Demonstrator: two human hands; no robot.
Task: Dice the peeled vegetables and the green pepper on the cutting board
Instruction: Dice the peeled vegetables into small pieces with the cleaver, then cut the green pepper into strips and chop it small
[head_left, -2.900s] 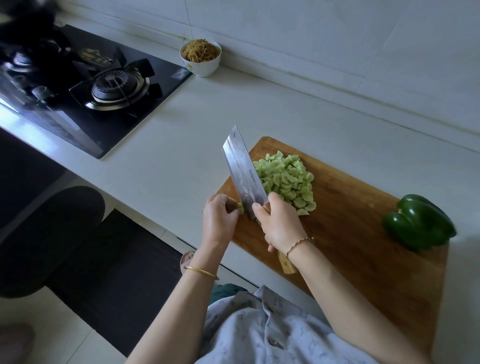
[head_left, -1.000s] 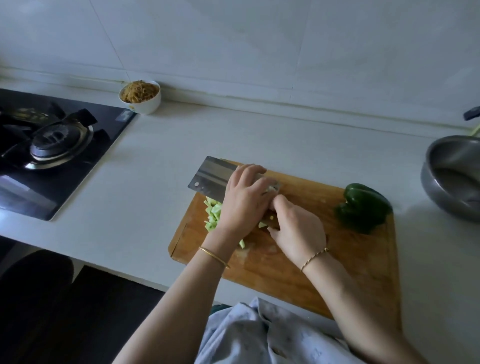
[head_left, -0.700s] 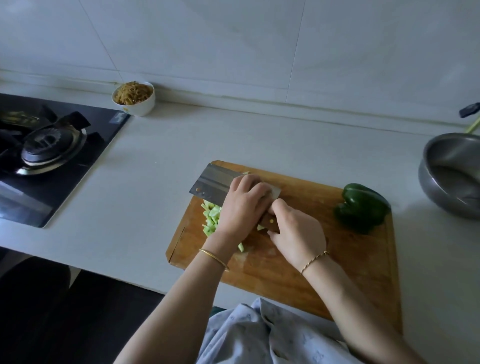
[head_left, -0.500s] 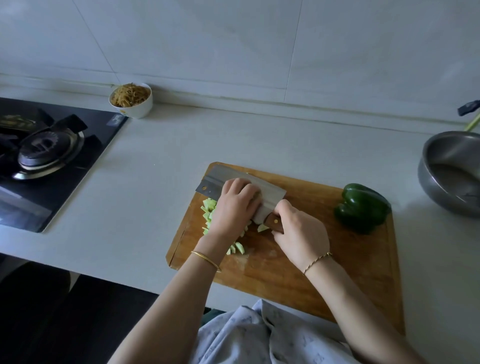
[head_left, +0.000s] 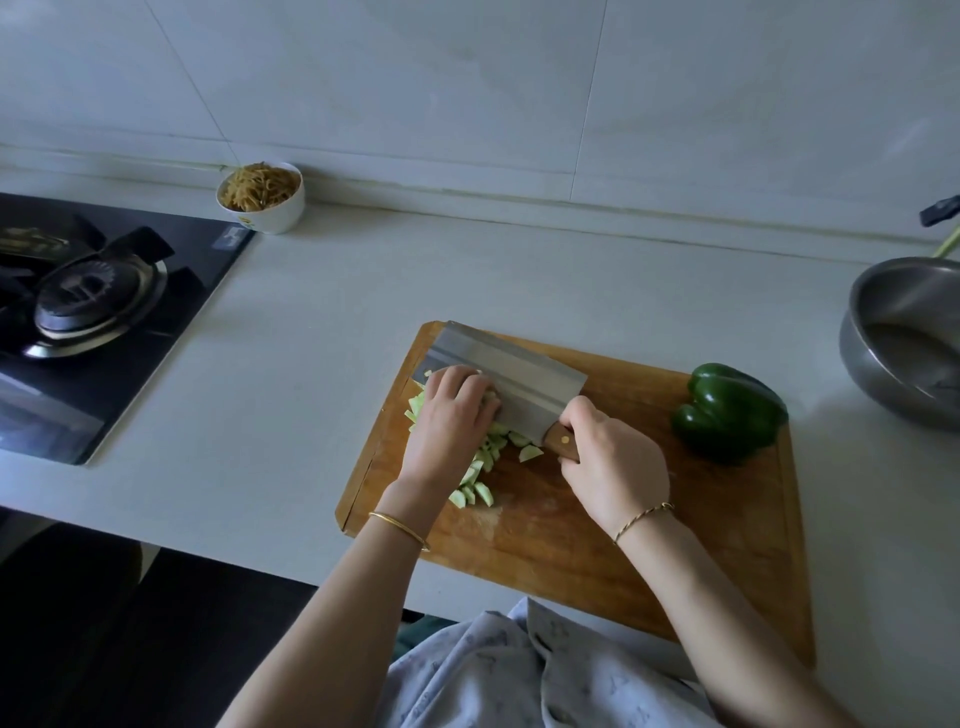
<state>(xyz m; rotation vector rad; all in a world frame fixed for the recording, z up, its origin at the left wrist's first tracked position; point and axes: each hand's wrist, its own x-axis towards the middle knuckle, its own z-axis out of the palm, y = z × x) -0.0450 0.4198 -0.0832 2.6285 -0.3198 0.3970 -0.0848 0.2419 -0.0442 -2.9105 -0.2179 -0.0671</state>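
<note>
A wooden cutting board (head_left: 597, 545) lies on the pale counter. My right hand (head_left: 613, 467) grips the wooden handle of a broad cleaver (head_left: 511, 376), whose blade stands on the board's far left part. My left hand (head_left: 449, 415) lies with curled fingers over a heap of pale green diced vegetable pieces (head_left: 480, 473), right against the blade. Much of the heap is hidden under that hand. A whole green pepper (head_left: 727, 410) sits at the board's far right corner.
A steel bowl (head_left: 909, 338) stands on the counter at the right edge. A small white bowl of shredded food (head_left: 260, 197) sits by the wall. The black gas hob (head_left: 98, 312) fills the left. The counter's front edge runs just below the board.
The cleaver, earlier pointing away from me beside the heap, now lies across the board. My left hand has come down over the diced pieces against the blade. The camera view shifted right.
</note>
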